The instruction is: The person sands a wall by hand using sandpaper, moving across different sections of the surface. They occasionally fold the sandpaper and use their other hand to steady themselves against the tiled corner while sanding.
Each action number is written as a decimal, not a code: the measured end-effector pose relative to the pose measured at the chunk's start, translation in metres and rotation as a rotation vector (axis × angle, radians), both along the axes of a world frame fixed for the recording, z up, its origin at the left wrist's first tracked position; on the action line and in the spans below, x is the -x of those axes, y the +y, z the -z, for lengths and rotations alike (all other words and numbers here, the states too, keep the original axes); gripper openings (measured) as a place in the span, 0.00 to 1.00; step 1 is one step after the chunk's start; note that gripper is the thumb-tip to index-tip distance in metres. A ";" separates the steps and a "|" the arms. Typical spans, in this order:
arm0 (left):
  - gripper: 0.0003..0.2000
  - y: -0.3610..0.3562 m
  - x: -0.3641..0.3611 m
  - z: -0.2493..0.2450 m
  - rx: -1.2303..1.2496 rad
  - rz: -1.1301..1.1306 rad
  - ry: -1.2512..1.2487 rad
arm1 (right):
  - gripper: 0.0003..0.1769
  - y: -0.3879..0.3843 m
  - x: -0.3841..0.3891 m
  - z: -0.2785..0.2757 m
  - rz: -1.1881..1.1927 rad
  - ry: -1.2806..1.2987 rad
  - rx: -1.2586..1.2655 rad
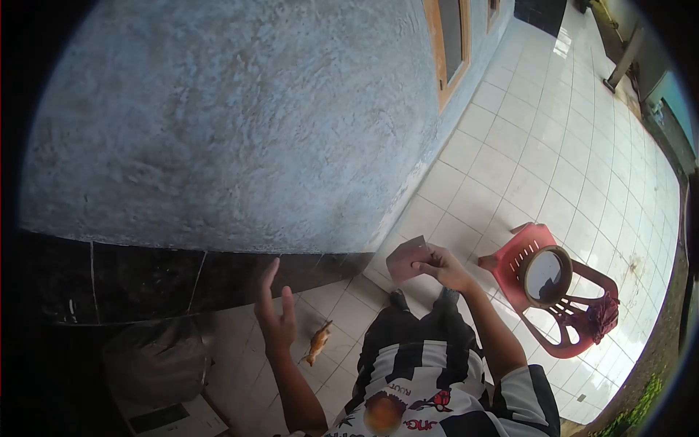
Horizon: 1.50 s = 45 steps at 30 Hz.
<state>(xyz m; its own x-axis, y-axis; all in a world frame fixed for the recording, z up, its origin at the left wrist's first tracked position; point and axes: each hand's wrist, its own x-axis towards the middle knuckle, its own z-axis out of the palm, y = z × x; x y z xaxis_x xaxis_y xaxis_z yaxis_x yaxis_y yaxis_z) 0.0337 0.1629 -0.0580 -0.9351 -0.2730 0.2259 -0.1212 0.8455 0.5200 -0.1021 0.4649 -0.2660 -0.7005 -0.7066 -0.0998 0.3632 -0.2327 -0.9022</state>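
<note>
Between the thumb and fingers of my right hand is a flat, stiff reddish-brown sheet with a greyish corner, like a piece of sandpaper. It is held out in front of my body, over the tiled floor near the wall's corner. My left hand is raised with thumb and fingers apart and nothing in it. Its fingertips overlap the black tile band at the foot of the rough blue-grey wall.
To the right stands a red plastic chair bearing a round tub of pale liquid and a maroon cloth. An orange-and-white cat is on the floor by my left forearm. A wood-framed window is set in the wall.
</note>
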 end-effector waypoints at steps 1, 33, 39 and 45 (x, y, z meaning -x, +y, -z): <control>0.23 0.021 -0.003 0.007 -0.088 0.032 -0.105 | 0.17 -0.008 -0.002 -0.022 -0.072 0.098 -0.017; 0.30 -0.042 0.051 -0.004 -1.000 0.283 0.437 | 0.14 -0.201 0.081 -0.169 -0.338 0.214 0.194; 0.37 0.006 0.129 -0.029 -0.463 0.064 0.346 | 0.11 -0.207 0.122 -0.151 -0.499 -0.014 0.293; 0.26 0.053 0.201 -0.029 -0.238 -0.256 0.637 | 0.22 -0.171 0.227 -0.198 -0.130 0.739 0.071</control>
